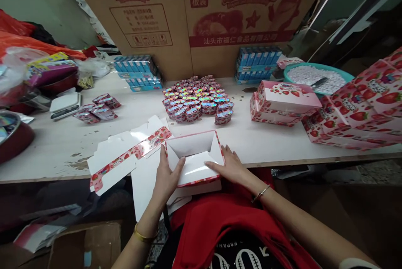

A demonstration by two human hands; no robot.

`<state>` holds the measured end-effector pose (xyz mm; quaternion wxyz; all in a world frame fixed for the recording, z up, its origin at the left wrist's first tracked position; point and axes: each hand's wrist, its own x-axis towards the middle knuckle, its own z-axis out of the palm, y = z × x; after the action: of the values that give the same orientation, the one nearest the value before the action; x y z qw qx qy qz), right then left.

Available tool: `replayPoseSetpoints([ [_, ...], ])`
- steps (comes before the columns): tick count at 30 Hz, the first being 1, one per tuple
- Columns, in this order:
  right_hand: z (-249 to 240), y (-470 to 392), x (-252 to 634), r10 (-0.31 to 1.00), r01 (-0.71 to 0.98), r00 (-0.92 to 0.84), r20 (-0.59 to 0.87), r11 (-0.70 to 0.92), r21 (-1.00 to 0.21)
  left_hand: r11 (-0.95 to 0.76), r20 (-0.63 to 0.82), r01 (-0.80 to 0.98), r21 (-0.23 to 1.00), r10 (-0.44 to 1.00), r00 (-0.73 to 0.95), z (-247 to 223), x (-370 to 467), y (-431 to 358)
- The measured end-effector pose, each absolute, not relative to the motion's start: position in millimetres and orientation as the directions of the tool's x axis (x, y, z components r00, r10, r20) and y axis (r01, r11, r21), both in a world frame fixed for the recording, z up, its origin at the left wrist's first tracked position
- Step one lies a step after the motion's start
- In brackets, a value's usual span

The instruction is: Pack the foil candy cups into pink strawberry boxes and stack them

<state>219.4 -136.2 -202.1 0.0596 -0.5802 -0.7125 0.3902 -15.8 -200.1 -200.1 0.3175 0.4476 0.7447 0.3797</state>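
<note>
An open paper box [192, 145], white inside with a strawberry-print edge, sits at the table's front edge before me. My left hand [167, 173] grips its left side, thumb over the near rim and fingers outside. On the right side, my right hand [231, 165] holds the wall, its thumb lying over the white flap [197, 169]. The inside shows bare white walls; its bottom is partly hidden by the flap. Flat unfolded box blanks [114, 147] lie left of and under the box. Just beyond it stands a cluster of shiny pink packets [192, 98].
Closed strawberry boxes [285, 101] stand at right, beside a taller stack [354, 106]. Behind them is a teal basin [341, 71] of white pellets. Blue packs [138, 72] line a big carton [188, 18]. At left are loose packets [97, 109], a scale [65, 103] and a red bowl [20, 143].
</note>
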Motion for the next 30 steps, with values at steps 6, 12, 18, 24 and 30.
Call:
replayPoseSetpoints([
  [6,-194,-136,224,0.892,0.74,-0.379,-0.248,0.131,-0.659,0.223,-0.128,0.459,0.86,0.965,-0.228,-206,-17,-213],
  [12,-197,-146,228,0.874,0.712,-0.485,0.011,0.403,-0.575,0.18,-0.004,0.494,0.851,0.942,-0.337,-213,-23,-217],
  [18,-193,-153,225,0.738,0.635,-0.647,0.193,0.662,-0.398,0.088,0.056,0.755,0.65,0.985,-0.163,-196,-25,-207],
  [24,-200,-155,223,0.646,0.575,-0.728,0.23,0.758,-0.309,0.121,-0.078,0.838,0.532,0.993,-0.094,-189,-36,-191],
  [30,-192,-166,226,0.701,0.671,-0.677,0.225,0.713,-0.202,-0.066,-0.061,0.871,0.486,0.992,0.11,-189,-41,-202],
])
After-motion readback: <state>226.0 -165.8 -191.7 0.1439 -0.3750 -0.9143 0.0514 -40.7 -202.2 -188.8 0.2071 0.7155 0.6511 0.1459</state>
